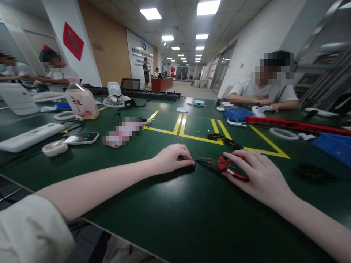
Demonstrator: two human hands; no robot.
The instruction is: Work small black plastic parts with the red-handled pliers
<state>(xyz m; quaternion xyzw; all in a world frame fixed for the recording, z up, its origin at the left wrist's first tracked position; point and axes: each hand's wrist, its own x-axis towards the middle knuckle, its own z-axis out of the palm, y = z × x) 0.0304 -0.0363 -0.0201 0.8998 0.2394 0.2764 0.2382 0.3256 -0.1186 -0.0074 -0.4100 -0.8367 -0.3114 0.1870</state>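
Observation:
My left hand [174, 159] rests low over the green table, its fingers closed round a small black part [188, 166] that is mostly hidden. To its right, my right hand [255, 171] grips long-nose pliers [210, 162] by their red and black handles, thumb on the near handle and fingers over the far one. The pliers' tip points left, close to the black part; I cannot tell whether they touch. Beyond the pliers lie two black parts, one [215, 136] near the yellow tape and another [233, 144] closer to my right hand.
At the left are a peach drink bottle [80, 100], a phone [82, 138], a white power bank [31, 137] and a fan [116, 98]. Blue trays [334, 148] and a red strip [298, 124] lie on the right. Across the table [175, 226], a person [263, 95] works with their hands.

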